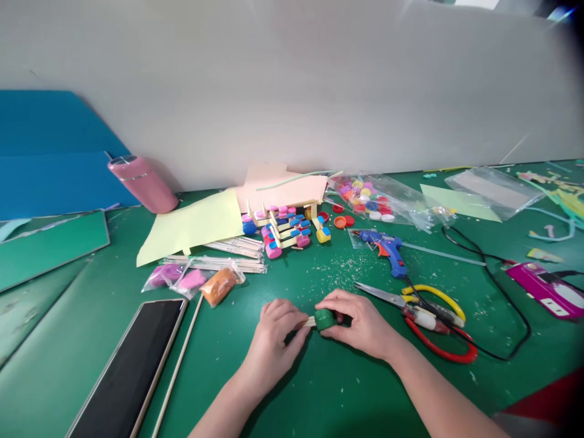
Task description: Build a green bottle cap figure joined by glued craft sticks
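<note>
As both hands (365, 323) grip, green cap (325, 319) between, pale stick (311, 322) leftward.

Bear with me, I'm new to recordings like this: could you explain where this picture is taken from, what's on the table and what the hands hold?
There is no machine here, just a person's two bare hands. The single picture comes from a camera worn on that person's head, looking forward and down. The left hand pinches a pale sticklike piece; the right hand grips a round green piece at its end. On the green table lie a blue glue gun, scissors and a dark-screened phone. A pink bottle is at the back left.
</note>
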`<state>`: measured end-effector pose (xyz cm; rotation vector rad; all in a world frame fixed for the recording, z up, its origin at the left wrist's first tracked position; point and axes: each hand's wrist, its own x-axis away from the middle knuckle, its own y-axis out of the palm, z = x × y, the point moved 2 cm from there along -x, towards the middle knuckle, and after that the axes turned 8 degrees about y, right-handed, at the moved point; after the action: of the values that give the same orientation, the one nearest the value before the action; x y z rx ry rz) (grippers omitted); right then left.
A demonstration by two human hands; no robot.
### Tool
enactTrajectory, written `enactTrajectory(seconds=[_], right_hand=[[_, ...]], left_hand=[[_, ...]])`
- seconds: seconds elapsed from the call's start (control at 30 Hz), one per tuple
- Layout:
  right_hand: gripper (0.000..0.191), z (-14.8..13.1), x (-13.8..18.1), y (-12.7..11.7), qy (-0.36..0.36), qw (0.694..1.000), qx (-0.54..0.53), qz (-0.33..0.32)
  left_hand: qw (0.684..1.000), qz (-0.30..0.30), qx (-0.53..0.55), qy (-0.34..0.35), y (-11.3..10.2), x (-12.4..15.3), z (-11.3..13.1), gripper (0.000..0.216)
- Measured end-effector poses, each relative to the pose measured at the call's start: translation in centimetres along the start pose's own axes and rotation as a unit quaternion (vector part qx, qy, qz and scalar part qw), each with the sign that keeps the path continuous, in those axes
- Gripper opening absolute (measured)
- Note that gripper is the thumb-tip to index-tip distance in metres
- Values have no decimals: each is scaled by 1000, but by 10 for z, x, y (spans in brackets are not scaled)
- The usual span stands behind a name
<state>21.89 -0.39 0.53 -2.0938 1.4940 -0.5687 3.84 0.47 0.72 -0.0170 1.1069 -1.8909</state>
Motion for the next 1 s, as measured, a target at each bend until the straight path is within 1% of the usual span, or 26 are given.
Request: enactTrajectory(seconds=[0.43,0.73,1.0], right_hand=[[31,2,1,2,4,1000,-2,3],[29,0,1,1,4,1000,3,-2],[30,2,1,1,-5,1000,7,7]], left_hand=[[1000,16,0,-4,-1,0,3,8],[1000,12,-8,-7,1,0,2,9],[1000,13,-9,-6,1,0,3,9]])
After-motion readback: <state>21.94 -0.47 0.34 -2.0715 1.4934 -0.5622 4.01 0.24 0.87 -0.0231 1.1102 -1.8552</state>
